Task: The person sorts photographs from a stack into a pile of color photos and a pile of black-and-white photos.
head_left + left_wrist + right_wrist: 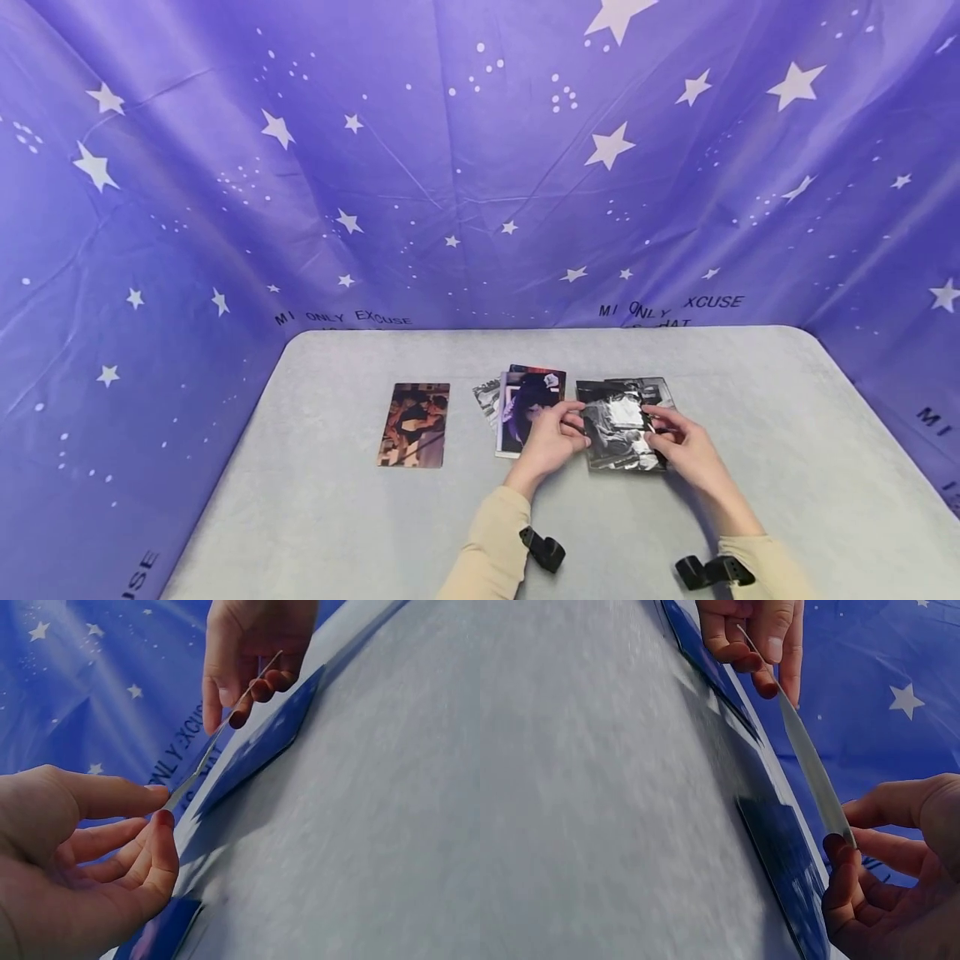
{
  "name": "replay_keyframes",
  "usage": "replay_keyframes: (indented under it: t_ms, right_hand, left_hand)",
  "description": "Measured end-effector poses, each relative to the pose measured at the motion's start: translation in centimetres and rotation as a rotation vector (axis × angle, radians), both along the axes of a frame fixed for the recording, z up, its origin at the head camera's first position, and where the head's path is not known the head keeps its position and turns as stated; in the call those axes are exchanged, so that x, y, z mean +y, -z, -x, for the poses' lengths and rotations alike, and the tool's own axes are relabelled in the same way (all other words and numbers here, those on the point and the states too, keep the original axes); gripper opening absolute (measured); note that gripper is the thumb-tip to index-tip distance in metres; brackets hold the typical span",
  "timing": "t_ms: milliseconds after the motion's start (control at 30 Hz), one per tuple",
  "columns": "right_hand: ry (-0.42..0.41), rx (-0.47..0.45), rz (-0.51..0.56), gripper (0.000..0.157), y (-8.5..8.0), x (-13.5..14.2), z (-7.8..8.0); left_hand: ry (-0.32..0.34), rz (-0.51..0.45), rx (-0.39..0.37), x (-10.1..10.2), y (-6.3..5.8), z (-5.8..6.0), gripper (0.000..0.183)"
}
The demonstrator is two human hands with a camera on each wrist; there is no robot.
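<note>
Photo (618,415) pinched at opposite edges by my left hand (555,442) and right hand (688,450), over right pile (662,390), not yet down. Middle pile (523,408) and lone print (412,427) already lie on counter (300,517); I'd say partway.

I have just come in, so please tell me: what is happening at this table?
A person's left hand and right hand pinch a black-and-white picture card by opposite edges, raised above the table. Under it lies another black-and-white card. Overlapping cards lie by the left hand, and one brownish card lies alone farther left.
</note>
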State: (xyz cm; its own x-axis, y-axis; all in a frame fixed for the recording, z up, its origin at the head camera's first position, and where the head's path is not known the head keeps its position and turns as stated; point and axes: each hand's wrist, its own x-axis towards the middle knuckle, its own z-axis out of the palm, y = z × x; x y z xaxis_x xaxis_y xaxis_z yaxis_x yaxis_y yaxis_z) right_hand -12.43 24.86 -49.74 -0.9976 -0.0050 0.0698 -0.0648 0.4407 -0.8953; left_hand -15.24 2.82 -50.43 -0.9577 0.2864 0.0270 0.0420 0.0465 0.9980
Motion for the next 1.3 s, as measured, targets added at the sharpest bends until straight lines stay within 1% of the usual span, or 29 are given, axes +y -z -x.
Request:
replay_keyframes:
  t_ms: [200,433,533,667,900,1033,1300]
  right_hand:
    - [-0.008,0.006,-0.023,0.045,0.0,1.2,-0.1]
    - [-0.012,-0.014,-0.067,0.043,-0.3,2.4,-0.2]
    - [-0.010,-0.012,-0.100,0.043,-0.4,2.8,-0.3]
    - [0.005,-0.019,-0.136,0.042,-0.3,3.1,-0.4]
    - [0.043,-0.012,-0.213,0.039,0.0,3.7,-0.2]
    - [0.058,-0.019,-0.243,0.040,0.2,4.0,-0.1]
    - [0.055,-0.034,-0.309,0.048,0.4,4.1,0.3]
  left_hand:
    - [0.020,0.013,-0.008,1.0,0.2,0.0,0.052]
    - [0.009,0.048,0.005,2.3,0.7,0.3,0.050]
    - [0.011,0.042,-0.016,2.8,0.8,0.4,0.049]
    - [0.010,0.056,-0.038,3.3,0.9,0.3,0.048]
    - [-0.019,0.158,0.005,4.3,1.1,0.5,0.046]
    - [-0.032,0.219,0.023,4.8,1.1,0.6,0.045]
    - [-0.067,0.288,0.019,5.5,0.8,0.5,0.043]
